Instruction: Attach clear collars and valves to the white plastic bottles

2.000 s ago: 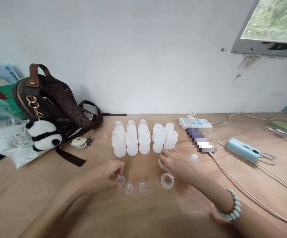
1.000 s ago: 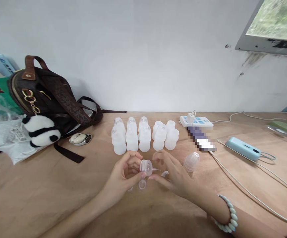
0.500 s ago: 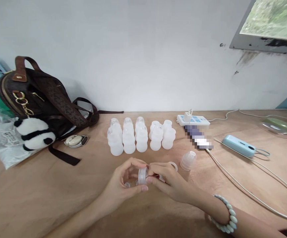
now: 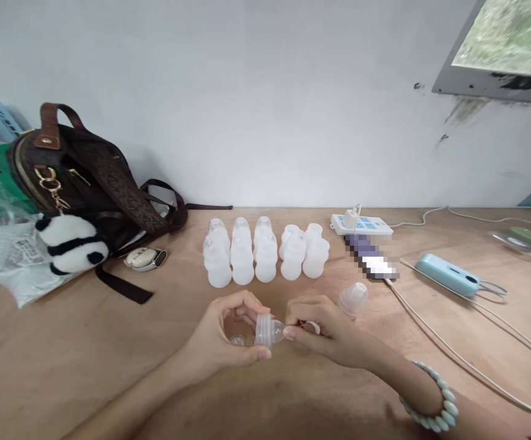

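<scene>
My left hand [image 4: 228, 333] grips a clear ribbed bottle collar [image 4: 263, 330] between thumb and fingers, its open side facing left. From the collar's right side pokes a clear bottle nipple [image 4: 277, 332]. My right hand [image 4: 320, 330] pinches the nipple's tip between thumb and index finger. Behind the right fingers a white ring [image 4: 313, 327] partly shows on the table. A small clear piece [image 4: 237, 340] shows beneath my left palm, partly hidden. Past my hands stand several white baby bottles [image 4: 242, 263] in rows, some with clear domed tops. A clear dome cap [image 4: 353, 299] sits right of them.
A brown backpack [image 4: 86, 165] with a panda plush [image 4: 70, 244] stands at the left, a mouse [image 4: 145, 259] beside it. At the right are a power strip [image 4: 375, 225], a blurred-out phone [image 4: 370, 256], a blue power bank [image 4: 448, 275] and a white cable [image 4: 448, 339] across the table.
My right hand has moved slightly right, away from the collar, and the nipple now shows stretched out between both hands. The whole view has shifted slightly.
</scene>
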`<state>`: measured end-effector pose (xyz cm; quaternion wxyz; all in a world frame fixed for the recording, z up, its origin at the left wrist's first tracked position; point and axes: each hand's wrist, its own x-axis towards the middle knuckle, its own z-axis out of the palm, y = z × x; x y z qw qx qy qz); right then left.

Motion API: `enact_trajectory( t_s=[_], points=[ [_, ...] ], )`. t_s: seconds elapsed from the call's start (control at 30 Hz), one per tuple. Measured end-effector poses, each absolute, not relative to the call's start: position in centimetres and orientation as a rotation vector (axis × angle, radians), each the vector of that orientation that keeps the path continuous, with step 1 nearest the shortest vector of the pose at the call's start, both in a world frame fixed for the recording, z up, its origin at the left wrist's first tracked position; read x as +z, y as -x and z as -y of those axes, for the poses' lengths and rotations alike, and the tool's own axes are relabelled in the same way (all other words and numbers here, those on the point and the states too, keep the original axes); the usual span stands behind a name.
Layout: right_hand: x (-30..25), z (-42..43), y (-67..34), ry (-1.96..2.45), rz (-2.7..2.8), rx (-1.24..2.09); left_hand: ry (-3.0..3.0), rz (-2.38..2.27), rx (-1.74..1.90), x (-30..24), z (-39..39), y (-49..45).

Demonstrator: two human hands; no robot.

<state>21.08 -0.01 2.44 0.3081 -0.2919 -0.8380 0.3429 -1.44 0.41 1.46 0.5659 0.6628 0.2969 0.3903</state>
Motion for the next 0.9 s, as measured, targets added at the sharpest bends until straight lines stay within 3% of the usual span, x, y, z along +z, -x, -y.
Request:
enact_trajectory(
  t_s=[0.23,0.53,0.7,0.9],
  points=[
    [2.9,-0.6,-21.7,0.906,2.234,0.671,-1.472,-0.762,0.904,1.7,-0.8,1.4],
    [1.8,0.3,-19.8,0.765,2.341,0.175,-1.301,-0.648,0.841,-0.2,0.0,0.6],
    [5.6,-1.8,-22.8,0.810,2.158,0.076,-1.340,-0.694,0.938,0.0,-0.3,1.1],
    [10.8,-8.8,-28.8,1.262,2.255,-0.224,-1.495,-0.767,1.103,0.8,-0.5,1.2]
  ],
)
